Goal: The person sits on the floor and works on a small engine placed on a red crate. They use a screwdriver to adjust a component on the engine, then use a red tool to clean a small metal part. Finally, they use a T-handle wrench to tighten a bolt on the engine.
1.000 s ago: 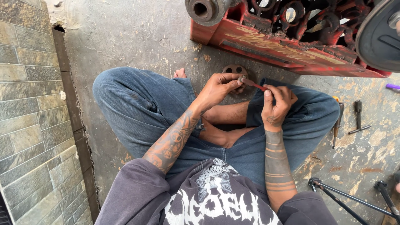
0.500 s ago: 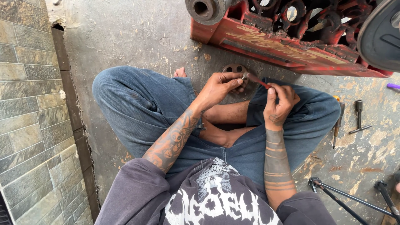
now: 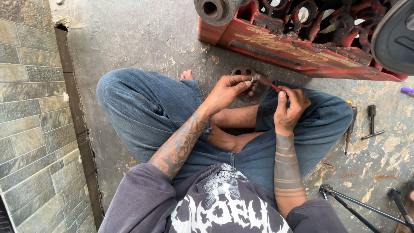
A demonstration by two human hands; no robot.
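Head view, looking down at a cross-legged lap: a slim red-handled tool [image 3: 268, 82] runs between the two hands, thin and stick-like, its red shaft darkening toward a small greyish metal piece [image 3: 254, 78] at its far end. Its long axis slants from lower right up to upper left, the tip pointing toward the left hand. It is held in the air above the knees, just in front of a round rusty disc with holes [image 3: 242, 71] that lies on the concrete floor [image 3: 142, 39]. The left hand [image 3: 227, 89] has its fingers curled, thumb and fingertips pinching the small metal piece at the tool's tip. The right hand [image 3: 290, 102] is closed around the tool's lower end, thumb up along the shaft. Both tattooed forearms rest over blue jeans [image 3: 146, 108]. Beyond the disc stands a red machine frame [image 3: 276, 41]. Off to the right on the floor lie a screwdriver [image 3: 349, 127] and a T-shaped wrench [image 3: 371, 123], well apart from the hands. A stone-tiled wall [image 3: 30, 108] runs along the left.
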